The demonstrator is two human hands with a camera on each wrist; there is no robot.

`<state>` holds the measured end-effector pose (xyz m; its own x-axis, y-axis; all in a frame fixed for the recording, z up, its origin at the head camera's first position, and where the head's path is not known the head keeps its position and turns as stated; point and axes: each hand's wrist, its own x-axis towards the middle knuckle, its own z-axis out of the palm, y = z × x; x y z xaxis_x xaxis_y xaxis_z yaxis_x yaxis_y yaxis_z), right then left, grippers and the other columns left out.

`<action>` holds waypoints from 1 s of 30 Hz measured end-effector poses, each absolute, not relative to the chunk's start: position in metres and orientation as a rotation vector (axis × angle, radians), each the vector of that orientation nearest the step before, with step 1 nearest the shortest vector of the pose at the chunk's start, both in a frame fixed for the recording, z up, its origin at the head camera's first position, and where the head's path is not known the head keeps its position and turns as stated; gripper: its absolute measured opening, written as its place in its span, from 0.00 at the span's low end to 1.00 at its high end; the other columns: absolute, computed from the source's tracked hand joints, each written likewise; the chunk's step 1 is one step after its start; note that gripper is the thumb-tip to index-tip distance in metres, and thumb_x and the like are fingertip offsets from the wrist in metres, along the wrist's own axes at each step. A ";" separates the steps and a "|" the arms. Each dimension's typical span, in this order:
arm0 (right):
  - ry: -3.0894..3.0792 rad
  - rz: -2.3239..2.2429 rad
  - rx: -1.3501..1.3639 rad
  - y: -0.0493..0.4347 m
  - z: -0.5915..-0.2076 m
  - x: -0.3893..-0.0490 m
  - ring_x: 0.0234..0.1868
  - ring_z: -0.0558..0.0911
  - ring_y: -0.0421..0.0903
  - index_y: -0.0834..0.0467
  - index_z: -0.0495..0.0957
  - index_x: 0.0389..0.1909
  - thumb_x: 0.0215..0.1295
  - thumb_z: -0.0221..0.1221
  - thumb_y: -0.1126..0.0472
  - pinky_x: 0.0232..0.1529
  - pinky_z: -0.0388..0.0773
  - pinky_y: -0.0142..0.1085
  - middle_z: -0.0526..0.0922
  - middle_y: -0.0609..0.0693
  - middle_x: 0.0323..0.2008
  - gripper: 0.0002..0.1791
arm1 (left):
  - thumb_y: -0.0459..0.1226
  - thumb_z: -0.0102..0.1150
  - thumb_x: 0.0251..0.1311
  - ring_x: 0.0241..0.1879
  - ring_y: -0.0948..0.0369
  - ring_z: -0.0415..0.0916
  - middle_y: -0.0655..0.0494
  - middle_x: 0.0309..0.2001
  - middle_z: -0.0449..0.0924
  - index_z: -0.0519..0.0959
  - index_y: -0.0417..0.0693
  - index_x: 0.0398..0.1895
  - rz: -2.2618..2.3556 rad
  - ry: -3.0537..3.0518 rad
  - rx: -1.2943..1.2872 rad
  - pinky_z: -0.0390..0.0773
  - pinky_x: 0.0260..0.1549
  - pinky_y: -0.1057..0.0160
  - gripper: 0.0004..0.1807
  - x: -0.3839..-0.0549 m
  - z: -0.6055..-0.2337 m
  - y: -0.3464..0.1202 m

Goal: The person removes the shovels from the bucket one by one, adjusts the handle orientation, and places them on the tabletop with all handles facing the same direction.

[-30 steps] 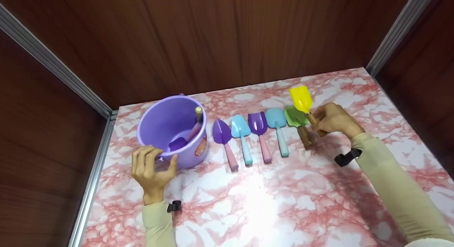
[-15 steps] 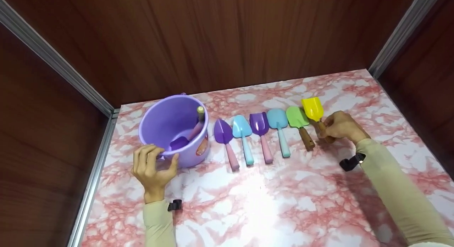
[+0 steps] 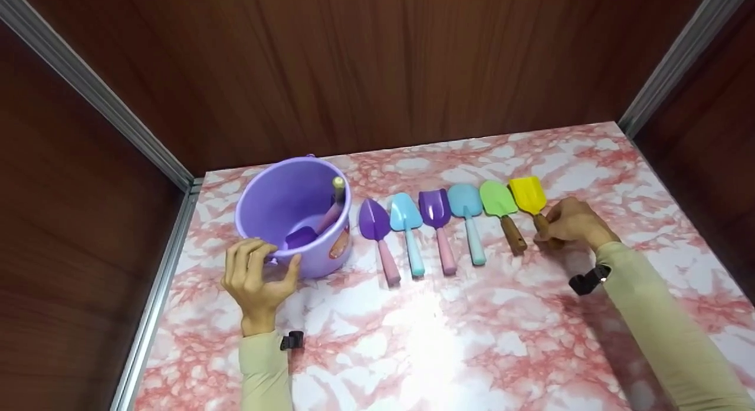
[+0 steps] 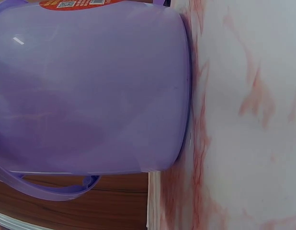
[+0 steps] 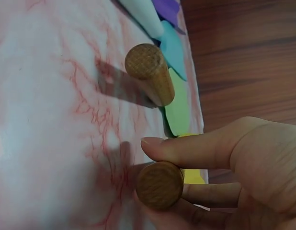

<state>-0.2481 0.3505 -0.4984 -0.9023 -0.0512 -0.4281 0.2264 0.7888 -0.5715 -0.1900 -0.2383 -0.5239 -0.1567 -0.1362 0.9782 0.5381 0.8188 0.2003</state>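
Now the right hand [image 3: 571, 223] had lowered the yellow shovel [image 3: 529, 197] from its raised tilt to the marble table [image 3: 448, 340], just beside the green shovel [image 3: 500, 201], fingers curled round its wooden handle [image 5: 159, 185]; the row looked complete. The left hand [image 3: 256, 278] cupped the purple bucket [image 3: 293, 213].

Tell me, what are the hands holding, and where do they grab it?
The right hand pinches the yellow shovel by the end of its wooden handle. The left hand grips the purple bucket at its near side.
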 end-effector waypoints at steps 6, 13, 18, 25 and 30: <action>2.577 -0.837 0.070 0.345 -0.496 -0.256 0.34 0.82 0.48 0.72 0.82 0.49 0.61 0.76 0.50 0.36 0.80 0.37 0.87 0.55 0.33 0.29 | 0.61 0.70 0.59 0.34 0.44 0.81 0.44 0.29 0.84 0.83 0.41 0.25 -0.590 -1.626 -0.318 0.82 0.35 0.49 0.30 -0.187 -0.523 -0.244; 2.561 -0.834 0.078 0.356 -0.500 -0.248 0.38 0.83 0.49 0.74 0.75 0.57 0.58 0.78 0.46 0.40 0.79 0.36 0.87 0.56 0.37 0.41 | 0.60 0.72 0.58 0.35 0.46 0.83 0.47 0.32 0.86 0.84 0.42 0.28 -0.570 -1.666 -0.358 0.85 0.35 0.51 0.28 -0.189 -0.523 -0.241; 2.624 -0.690 0.058 0.350 -0.488 -0.251 0.43 0.82 0.57 0.76 0.73 0.61 0.59 0.76 0.43 0.43 0.80 0.47 0.85 0.67 0.47 0.45 | 0.62 0.71 0.58 0.36 0.47 0.83 0.48 0.32 0.86 0.84 0.44 0.28 -0.584 -1.683 -0.338 0.85 0.32 0.50 0.28 -0.187 -0.522 -0.241; 2.792 -0.557 -0.006 0.314 -0.451 -0.268 0.57 0.77 0.74 0.74 0.70 0.67 0.63 0.71 0.52 0.54 0.75 0.72 0.76 0.77 0.62 0.41 | 0.59 0.73 0.56 0.36 0.48 0.83 0.49 0.32 0.86 0.84 0.44 0.28 -0.567 -1.679 -0.339 0.85 0.34 0.52 0.26 -0.186 -0.522 -0.242; 2.897 -0.571 -0.150 0.268 -0.422 -0.284 0.58 0.78 0.72 0.72 0.73 0.67 0.65 0.70 0.55 0.54 0.79 0.69 0.78 0.74 0.62 0.36 | 0.59 0.73 0.56 0.36 0.48 0.83 0.49 0.32 0.86 0.84 0.44 0.28 -0.559 -1.677 -0.345 0.85 0.33 0.52 0.26 -0.187 -0.521 -0.242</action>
